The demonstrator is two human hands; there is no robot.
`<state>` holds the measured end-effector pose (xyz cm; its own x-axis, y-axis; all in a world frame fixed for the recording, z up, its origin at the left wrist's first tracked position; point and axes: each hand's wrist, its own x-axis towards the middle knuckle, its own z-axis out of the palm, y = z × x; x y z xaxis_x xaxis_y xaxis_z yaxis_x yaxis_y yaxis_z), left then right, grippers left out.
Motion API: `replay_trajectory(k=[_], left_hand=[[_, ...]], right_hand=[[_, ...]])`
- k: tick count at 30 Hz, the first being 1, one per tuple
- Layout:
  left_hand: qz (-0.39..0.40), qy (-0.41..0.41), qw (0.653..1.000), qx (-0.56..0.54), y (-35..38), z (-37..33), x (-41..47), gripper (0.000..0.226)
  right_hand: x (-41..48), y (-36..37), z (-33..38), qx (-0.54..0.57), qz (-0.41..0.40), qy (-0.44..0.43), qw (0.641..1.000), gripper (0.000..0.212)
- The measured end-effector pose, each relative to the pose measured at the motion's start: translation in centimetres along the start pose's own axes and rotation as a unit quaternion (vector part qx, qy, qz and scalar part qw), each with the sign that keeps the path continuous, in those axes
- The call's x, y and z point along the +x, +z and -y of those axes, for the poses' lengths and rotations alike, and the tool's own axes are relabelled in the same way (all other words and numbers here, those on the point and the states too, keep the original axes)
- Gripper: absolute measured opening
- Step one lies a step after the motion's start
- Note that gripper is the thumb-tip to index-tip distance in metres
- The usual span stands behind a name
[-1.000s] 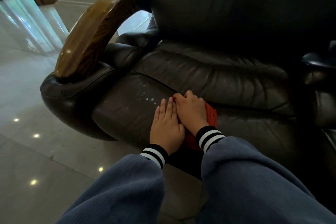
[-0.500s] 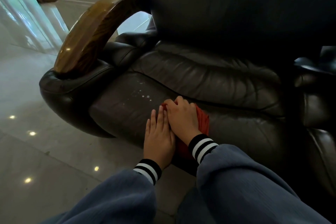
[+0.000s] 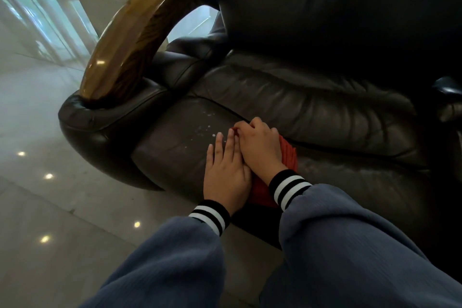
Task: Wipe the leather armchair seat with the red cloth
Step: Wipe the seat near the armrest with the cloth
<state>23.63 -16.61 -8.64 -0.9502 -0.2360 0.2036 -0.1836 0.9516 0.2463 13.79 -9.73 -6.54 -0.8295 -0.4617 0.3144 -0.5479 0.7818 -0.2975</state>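
Two hands on seat (image 3: 325, 112): right hand (image 3: 260, 147) curled, pressing one red cloth (image 3: 287, 157); left hand (image 3: 225, 172) flat, empty, touching it.

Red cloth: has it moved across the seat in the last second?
Yes, slightly: the red cloth under the right hand has slid closer to the white specks.

creased leather seat (image 3: 325, 112), ribbed cloth (image 3: 288, 155) — glossy wood armrest (image 3: 125, 40)

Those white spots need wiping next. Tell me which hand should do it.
Right, probably. The right hand already presses on the red cloth, and its fingertips sit just right of the white spots on the seat. The left hand lies flat beside it, seemingly on bare leather.
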Motion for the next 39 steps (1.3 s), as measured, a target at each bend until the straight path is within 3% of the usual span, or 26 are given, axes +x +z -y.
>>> replay_trajectory(k=[8,14,21,28,35,39], left_hand=[[0.014,0.044,0.999,0.006,-0.3,2.2,4.1,0.062],[0.029,0.033,0.999,0.001,-0.4,2.7,6.0,0.062],[0.052,0.056,0.997,0.02,-1.3,2.7,4.9,0.064],[0.053,0.056,0.997,0.023,-1.5,3.0,1.1,0.066],[0.001,0.035,0.999,-0.034,-0.9,2.5,-2.4,0.062],[-0.024,0.019,0.992,-0.119,-0.6,1.4,-3.2,0.059]], right_hand=[[3.4,1.1,0.1,0.003,0.009,0.039,0.999,0.029],[5.4,1.3,0.4,0.009,0.043,0.059,0.997,0.03],[3.7,0.6,0.9,0.018,0.058,0.087,0.994,0.033],[0.0,-0.4,2.6,-0.014,0.035,0.058,0.998,0.032],[-3.2,-1.1,3.7,-0.033,0.025,0.023,0.999,0.031],[-3.9,-1.4,3.4,-0.012,0.021,0.018,1.0,0.03]])
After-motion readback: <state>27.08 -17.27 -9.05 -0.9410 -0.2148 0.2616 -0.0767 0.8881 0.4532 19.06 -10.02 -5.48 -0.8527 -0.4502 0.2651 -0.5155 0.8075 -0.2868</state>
